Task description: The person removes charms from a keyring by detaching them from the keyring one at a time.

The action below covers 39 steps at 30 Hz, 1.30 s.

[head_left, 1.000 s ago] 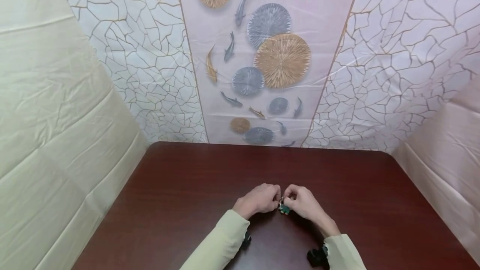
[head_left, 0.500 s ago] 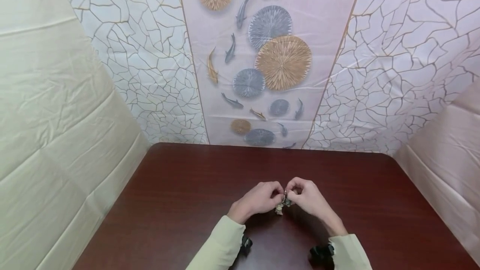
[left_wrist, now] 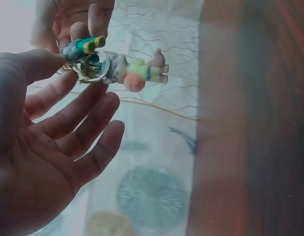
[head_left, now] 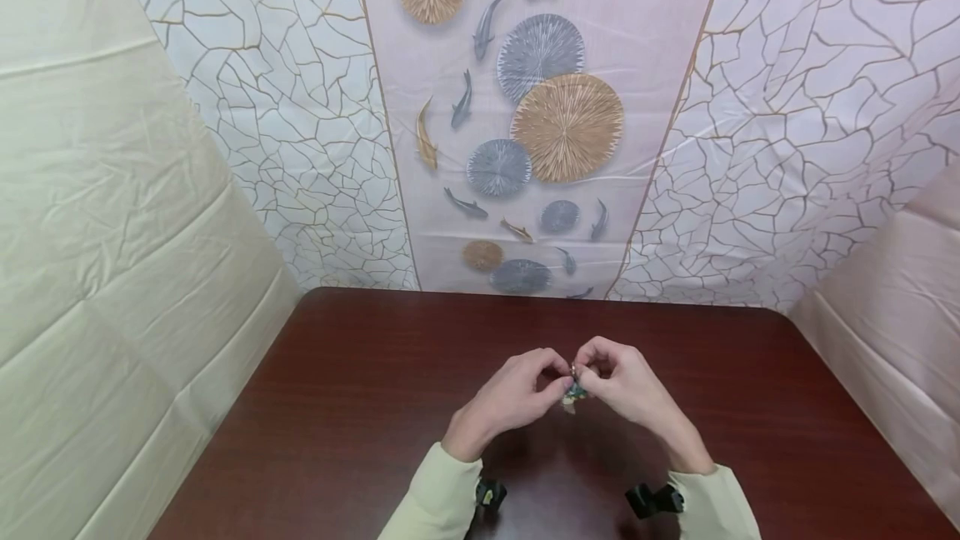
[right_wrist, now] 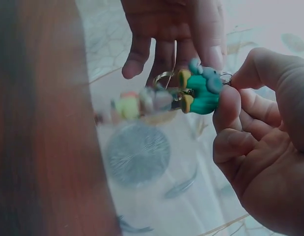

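Two small figurine keychains hang close together between my hands. One is a green figurine (right_wrist: pixel 203 93) with a grey head and yellow feet; the other, a pale figurine (left_wrist: pixel 152 73) in yellow with a round orange part, is blurred in the right wrist view. My right hand (head_left: pixel 633 382) pinches the small metal loop above the green figurine with thumb and index finger. With thumb and index finger, my left hand (head_left: pixel 513 394) pinches gold metal fittings beside a round gold ring (left_wrist: pixel 106 65), its other fingers extended. How the metal parts link is partly hidden.
Below the hands lies a dark red-brown tabletop (head_left: pixel 375 373). A patterned cloth (head_left: pixel 465 165) with fish and round motifs hangs behind it, and plain pale cloth (head_left: pixel 142 257) stands at the sides. Black wrist mounts (head_left: pixel 652 501) are on both wrists.
Both hands have risen and moved slightly toward the table's back with the keychains. The figurines have turned and shifted between the fingers, and now hang close together.
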Available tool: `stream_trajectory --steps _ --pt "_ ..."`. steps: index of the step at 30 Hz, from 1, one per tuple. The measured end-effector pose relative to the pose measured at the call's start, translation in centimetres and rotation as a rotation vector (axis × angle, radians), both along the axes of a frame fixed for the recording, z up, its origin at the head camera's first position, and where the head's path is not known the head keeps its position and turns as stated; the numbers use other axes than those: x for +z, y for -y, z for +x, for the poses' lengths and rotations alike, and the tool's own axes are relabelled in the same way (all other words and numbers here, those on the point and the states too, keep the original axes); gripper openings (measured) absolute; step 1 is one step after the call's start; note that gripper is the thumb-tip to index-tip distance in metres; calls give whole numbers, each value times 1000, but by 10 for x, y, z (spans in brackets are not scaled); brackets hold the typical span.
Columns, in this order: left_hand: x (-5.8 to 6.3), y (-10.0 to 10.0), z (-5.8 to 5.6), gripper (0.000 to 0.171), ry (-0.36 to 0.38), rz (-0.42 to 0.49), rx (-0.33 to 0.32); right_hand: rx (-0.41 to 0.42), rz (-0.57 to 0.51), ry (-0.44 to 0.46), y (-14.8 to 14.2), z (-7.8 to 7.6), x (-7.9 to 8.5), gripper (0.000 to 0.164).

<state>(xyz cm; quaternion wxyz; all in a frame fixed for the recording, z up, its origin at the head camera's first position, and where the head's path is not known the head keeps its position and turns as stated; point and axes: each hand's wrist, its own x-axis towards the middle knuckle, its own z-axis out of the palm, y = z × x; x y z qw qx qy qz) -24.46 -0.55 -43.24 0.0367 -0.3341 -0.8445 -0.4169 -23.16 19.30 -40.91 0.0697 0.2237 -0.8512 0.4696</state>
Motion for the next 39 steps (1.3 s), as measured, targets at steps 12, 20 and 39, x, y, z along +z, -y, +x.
stream_trajectory --steps 12,20,39 --pt "26 8 17 13 -159 88 -33 56 -43 -71 5 11 24 16" --pt "38 11 25 9 -167 192 -75 82 -65 -115 8 22 41 16" --pt "61 20 41 9 -285 309 -115 110 -152 -273 22 38 62 23"
